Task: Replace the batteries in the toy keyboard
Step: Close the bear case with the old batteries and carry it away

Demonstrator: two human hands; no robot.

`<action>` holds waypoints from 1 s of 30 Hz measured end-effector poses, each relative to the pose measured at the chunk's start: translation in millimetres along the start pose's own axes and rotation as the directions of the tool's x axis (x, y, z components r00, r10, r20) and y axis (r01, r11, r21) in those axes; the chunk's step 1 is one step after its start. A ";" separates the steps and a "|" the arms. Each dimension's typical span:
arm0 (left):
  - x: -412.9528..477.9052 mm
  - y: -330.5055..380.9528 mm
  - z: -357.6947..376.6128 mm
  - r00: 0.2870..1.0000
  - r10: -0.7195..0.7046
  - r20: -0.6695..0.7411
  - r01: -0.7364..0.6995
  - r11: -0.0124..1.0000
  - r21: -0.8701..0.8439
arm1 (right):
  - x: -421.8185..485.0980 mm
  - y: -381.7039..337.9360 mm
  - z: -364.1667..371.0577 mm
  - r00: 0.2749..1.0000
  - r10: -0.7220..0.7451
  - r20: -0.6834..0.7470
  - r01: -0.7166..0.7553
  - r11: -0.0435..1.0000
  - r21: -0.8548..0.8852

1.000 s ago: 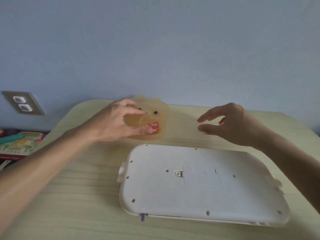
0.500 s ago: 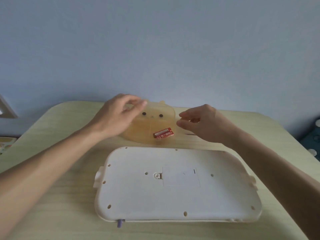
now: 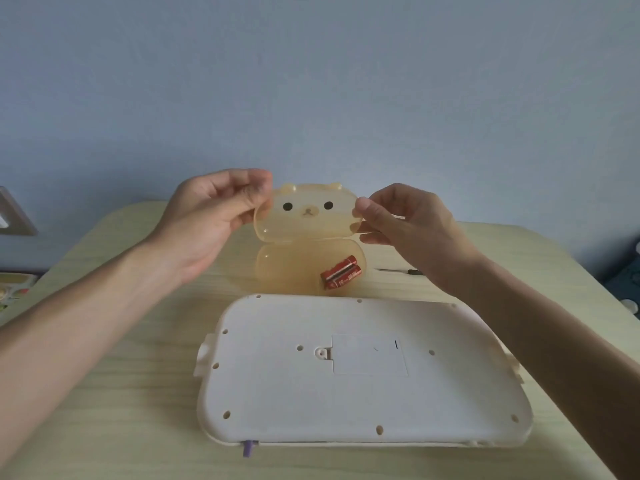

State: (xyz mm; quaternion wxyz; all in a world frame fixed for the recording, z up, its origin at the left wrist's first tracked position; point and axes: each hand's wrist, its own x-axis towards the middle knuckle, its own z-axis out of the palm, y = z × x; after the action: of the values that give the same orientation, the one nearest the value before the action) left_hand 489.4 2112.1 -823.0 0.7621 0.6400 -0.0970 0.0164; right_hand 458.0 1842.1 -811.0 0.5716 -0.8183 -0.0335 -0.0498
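Two hands share one grip: our left hand (image 3: 211,216) pinches the left edge of the bear-faced lid (image 3: 308,213) and our right hand (image 3: 405,223) pinches its right edge, thumbs in front and the other fingers curled behind. The lid stands tilted up, above the amber case's lower half (image 3: 287,268), which rests on the table (image 3: 104,393). Inside that half lie two red batteries (image 3: 341,277), side by side toward its right end, their long axis running diagonally, the far ends to the right. They sit below our hands and closer to the right one, so we judge the right hand better placed to reach down for them.

Nearer to us lies the toy keyboard (image 3: 363,375), face down, its battery cover (image 3: 369,355) closed with the screw tab (image 3: 321,353) on its left. A thin dark tool (image 3: 401,270), perhaps a screwdriver, rests beyond the right wrist.

Half a second ago the case lay shut with the lid flat; now it is swung open and both batteries show.
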 end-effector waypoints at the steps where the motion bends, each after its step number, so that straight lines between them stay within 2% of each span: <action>1: -1.3 -0.9 -0.6 1.000 0.013 0.029 -0.014 0.999 0.044 | -2.3 -0.3 1.0 1.000 -0.017 0.005 0.017 0.999 -0.050; 3: -3.6 -1.8 -1.1 0.995 0.028 0.091 -0.041 0.989 0.143 | -6.8 1.2 4.0 0.999 -0.038 0.020 0.040 0.992 -0.121; 11: -11.7 10.8 -6.0 0.969 -0.062 0.239 -0.066 0.867 0.494 | -14.6 1.8 -4.2 0.990 -0.050 0.133 0.059 0.996 -0.068; 18: -12.1 1.4 -11.5 0.929 -0.160 0.334 -0.041 0.851 0.523 | -16.1 1.3 -10.3 0.967 -0.037 0.254 0.093 0.973 -0.211; 24: -12.3 -8.2 -9.0 0.922 -0.127 0.367 -0.096 0.842 0.532 | -15.0 3.8 -5.9 0.951 -0.089 0.295 0.196 0.913 -0.357; 30: -11.1 -8.2 -7.2 0.910 -0.138 0.391 -0.153 0.765 0.625 | -13.5 6.0 -4.5 0.945 -0.123 0.302 0.256 0.854 -0.453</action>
State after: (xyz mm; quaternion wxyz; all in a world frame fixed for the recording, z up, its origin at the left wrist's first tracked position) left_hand 480.6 2118.8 -834.0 0.4576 0.8498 -0.2475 -0.0847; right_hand 445.0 1835.9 -816.6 0.3299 -0.9274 -0.1762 -0.0048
